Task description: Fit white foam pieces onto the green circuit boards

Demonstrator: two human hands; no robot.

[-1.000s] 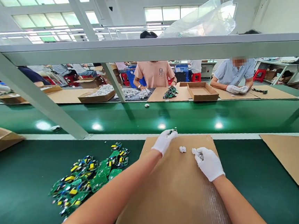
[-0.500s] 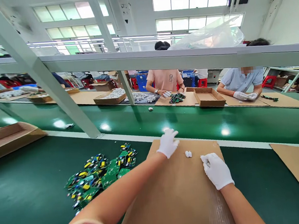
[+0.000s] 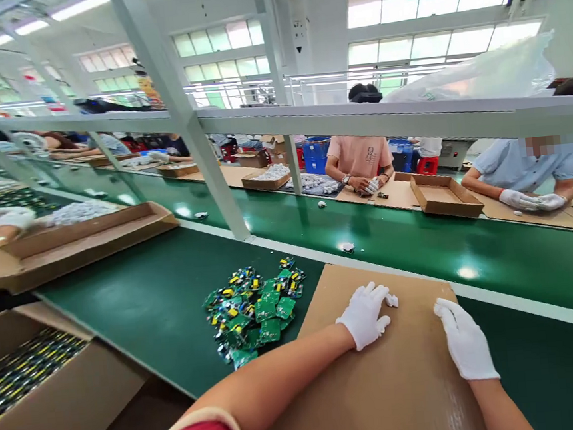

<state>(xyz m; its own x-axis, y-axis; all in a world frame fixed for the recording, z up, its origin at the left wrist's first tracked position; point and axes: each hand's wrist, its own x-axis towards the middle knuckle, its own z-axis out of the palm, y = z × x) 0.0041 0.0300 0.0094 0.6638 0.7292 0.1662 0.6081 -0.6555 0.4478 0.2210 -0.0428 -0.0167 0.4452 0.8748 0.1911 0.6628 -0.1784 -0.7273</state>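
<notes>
My left hand [image 3: 365,316], in a white glove, lies over the cardboard sheet [image 3: 405,372] with its fingers spread. Its fingertips are beside a small white piece [image 3: 393,301]; whether they touch is hard to tell. At the sheet's right edge rests my right hand [image 3: 465,341], also gloved, with fingers stretched out close together and nothing visible in them. Left of the sheet is a heap of green circuit boards [image 3: 255,311] with yellow and blue parts. Another small white piece [image 3: 348,247] sits on the green conveyor belt [image 3: 398,232] beyond my hands.
A cardboard tray [image 3: 83,246] stands at the left, near another person's gloved hand [image 3: 9,219]. Below it is a box [image 3: 57,409] of boards in rows. A metal frame post [image 3: 200,142] rises ahead. Two people work across the belt, beside an open tray [image 3: 445,194].
The view has swung left. My left hand has drawn back from the belt's edge to the white piece. A white piece now shows on the belt there. My right hand's curled fingers have straightened.
</notes>
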